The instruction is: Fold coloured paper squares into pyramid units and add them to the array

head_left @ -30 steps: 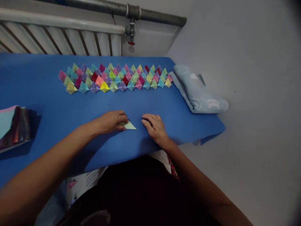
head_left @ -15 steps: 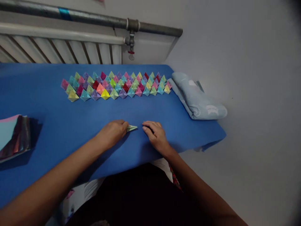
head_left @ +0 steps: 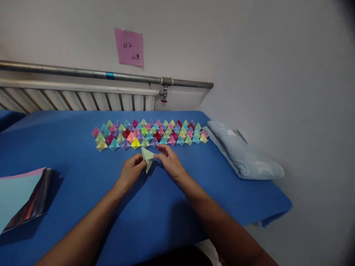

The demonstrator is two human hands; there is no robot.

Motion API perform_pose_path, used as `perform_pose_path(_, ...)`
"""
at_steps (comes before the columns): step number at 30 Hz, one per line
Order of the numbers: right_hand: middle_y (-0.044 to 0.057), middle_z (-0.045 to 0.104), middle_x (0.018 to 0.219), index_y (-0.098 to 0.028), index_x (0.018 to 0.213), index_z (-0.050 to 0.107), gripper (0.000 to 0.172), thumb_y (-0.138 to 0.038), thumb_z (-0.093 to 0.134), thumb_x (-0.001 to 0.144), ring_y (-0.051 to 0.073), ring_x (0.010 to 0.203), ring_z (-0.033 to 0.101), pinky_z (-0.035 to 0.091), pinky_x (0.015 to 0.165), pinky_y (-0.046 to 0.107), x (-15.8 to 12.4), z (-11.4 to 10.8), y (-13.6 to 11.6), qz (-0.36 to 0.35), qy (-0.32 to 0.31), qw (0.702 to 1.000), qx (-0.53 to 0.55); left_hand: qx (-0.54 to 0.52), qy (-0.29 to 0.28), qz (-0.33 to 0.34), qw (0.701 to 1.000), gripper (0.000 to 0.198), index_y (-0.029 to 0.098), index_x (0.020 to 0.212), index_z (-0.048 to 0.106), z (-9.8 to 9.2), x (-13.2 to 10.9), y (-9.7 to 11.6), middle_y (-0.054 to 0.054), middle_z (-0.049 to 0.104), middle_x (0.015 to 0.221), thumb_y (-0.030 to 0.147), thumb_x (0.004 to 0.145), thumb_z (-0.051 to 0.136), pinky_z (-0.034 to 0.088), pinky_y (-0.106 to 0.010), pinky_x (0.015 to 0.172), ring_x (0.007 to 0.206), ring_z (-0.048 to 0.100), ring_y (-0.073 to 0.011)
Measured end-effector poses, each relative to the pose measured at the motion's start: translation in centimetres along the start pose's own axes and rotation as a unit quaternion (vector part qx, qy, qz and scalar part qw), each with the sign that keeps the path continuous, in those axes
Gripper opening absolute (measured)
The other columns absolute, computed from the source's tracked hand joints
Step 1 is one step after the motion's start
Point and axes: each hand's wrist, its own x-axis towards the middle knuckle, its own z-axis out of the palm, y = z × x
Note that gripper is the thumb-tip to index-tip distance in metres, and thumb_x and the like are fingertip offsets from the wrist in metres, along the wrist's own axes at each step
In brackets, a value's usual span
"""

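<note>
A pale green folded paper piece (head_left: 147, 158) is held just above the blue table (head_left: 83, 207), near its middle. My left hand (head_left: 133, 170) pinches its left side. My right hand (head_left: 169, 162) pinches its right side with the fingertips. Just beyond them lie rows of several folded paper pyramids (head_left: 149, 133) in many colours, set point to point across the far part of the table.
A stack of coloured paper sheets (head_left: 23, 197) lies at the left edge. A rolled pale blue cloth (head_left: 244, 155) rests at the table's right end. Behind stand a radiator (head_left: 77, 99), a grey pipe (head_left: 111, 75) and a pink note (head_left: 129, 47) on the wall.
Both hands lifted the green paper off the table and moved it toward the pyramid rows; the right hand now grips it. The camera tilted up, showing more wall.
</note>
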Motion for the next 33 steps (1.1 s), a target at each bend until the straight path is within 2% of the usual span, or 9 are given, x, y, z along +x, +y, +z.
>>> perform_pose_path(4, 0.0, 0.067, 0.083, -0.022, 0.103, 0.063, 0.034, -0.029, 0.063, 0.07, 0.012, 0.064, 0.06, 0.045, 0.056, 0.023, 0.5, 0.5, 1.3, 0.07, -0.078, 0.981, 0.165, -0.096, -0.024, -0.063, 0.993, 0.026, 0.018, 0.08, 0.069, -1.0, 0.7, -1.1, -0.004, 0.069, 0.069, 0.04, 0.067, 0.069, 0.049, -0.03, 0.061, 0.061, 0.062, -0.0164)
perform_pose_path(8, -0.006, 0.061, 0.066, -0.021, 0.097, 0.061, 0.032, -0.031, 0.066, 0.067, 0.007, 0.048, 0.051, 0.038, 0.048, 0.021, 0.6, 0.9, 2.2, 0.087, -0.094, 0.973, 0.192, -0.207, -0.049, -0.15, 0.965, 0.032, 0.016, 0.082, 0.073, -1.5, 1.2, -1.6, -0.005, 0.073, 0.073, 0.035, 0.06, 0.083, 0.051, -0.028, 0.063, 0.064, 0.065, -0.0161)
perform_pose_path(11, -0.006, 0.06, 0.063, -0.021, 0.089, 0.06, 0.026, -0.032, 0.067, 0.066, 0.007, 0.046, 0.049, 0.037, 0.045, 0.021, 1.0, 0.9, 2.5, 0.094, -0.089, 0.972, 0.194, -0.251, -0.039, -0.195, 0.948, 0.038, 0.015, 0.082, 0.075, -1.6, 1.4, -1.6, -0.004, 0.074, 0.076, 0.032, 0.052, 0.09, 0.051, -0.025, 0.062, 0.064, 0.066, -0.0146)
perform_pose_path(16, -0.004, 0.058, 0.063, -0.021, 0.082, 0.063, 0.017, -0.032, 0.068, 0.069, 0.009, 0.054, 0.052, 0.039, 0.048, 0.021, 0.5, 0.8, 2.3, 0.054, -0.084, 0.979, 0.177, -0.243, -0.061, -0.215, 0.944, 0.039, 0.015, 0.08, 0.076, -1.8, 1.4, -1.4, -0.003, 0.073, 0.069, 0.032, 0.049, 0.091, 0.049, -0.023, 0.055, 0.057, 0.062, -0.0127)
perform_pose_path(21, -0.003, 0.059, 0.064, -0.02, 0.088, 0.067, 0.017, -0.03, 0.063, 0.075, 0.009, 0.056, 0.052, 0.041, 0.051, 0.021, 0.0, 0.6, 2.1, 0.054, -0.117, 0.979, 0.156, -0.217, -0.02, -0.226, 0.949, 0.031, 0.016, 0.068, 0.073, -1.6, 1.3, -1.4, 0.0, 0.067, 0.057, 0.024, 0.043, 0.088, 0.044, -0.022, 0.051, 0.05, 0.056, -0.0108)
perform_pose_path(23, -0.002, 0.061, 0.07, -0.021, 0.094, 0.067, 0.021, -0.032, 0.061, 0.077, 0.01, 0.058, 0.054, 0.041, 0.05, 0.021, 0.0, 0.5, 2.0, 0.055, -0.099, 0.983, 0.147, -0.203, 0.013, -0.212, 0.956, 0.027, 0.017, 0.067, 0.071, -1.4, 1.2, -1.5, 0.002, 0.065, 0.055, 0.025, 0.045, 0.084, 0.042, -0.023, 0.05, 0.048, 0.053, -0.0106)
perform_pose_path(26, 0.0, 0.062, 0.08, -0.021, 0.098, 0.064, 0.023, -0.036, 0.06, 0.082, 0.011, 0.063, 0.056, 0.044, 0.054, 0.023, -0.4, 0.6, 1.8, 0.012, -0.009, 0.994, 0.107, -0.132, 0.067, -0.145, 0.978, 0.02, 0.018, 0.069, 0.07, -1.5, 1.0, -1.6, 0.003, 0.064, 0.059, 0.028, 0.052, 0.076, 0.043, -0.024, 0.057, 0.056, 0.055, -0.0127)
perform_pose_path(29, 0.001, 0.062, 0.082, -0.021, 0.097, 0.064, 0.018, -0.034, 0.061, 0.085, 0.012, 0.069, 0.057, 0.048, 0.063, 0.025, -1.4, 1.0, 1.3, -0.094, 0.032, 0.995, 0.003, 0.017, 0.083, -0.061, 0.995, 0.013, 0.019, 0.067, 0.066, -1.7, 0.6, -1.8, 0.003, 0.061, 0.061, 0.032, 0.063, 0.068, 0.038, -0.024, 0.057, 0.059, 0.05, -0.0126)
perform_pose_path(33, 0.004, 0.063, 0.086, -0.02, 0.099, 0.064, 0.017, -0.032, 0.064, 0.087, 0.014, 0.072, 0.057, 0.049, 0.07, 0.028, -2.5, 1.9, 1.1, -0.251, 0.007, 0.955, -0.161, 0.143, 0.067, 0.007, 0.987, 0.015, 0.021, 0.061, 0.059, -1.5, -0.2, -1.7, 0.003, 0.055, 0.059, 0.031, 0.072, 0.059, 0.033, -0.025, 0.055, 0.058, 0.046, -0.0126)
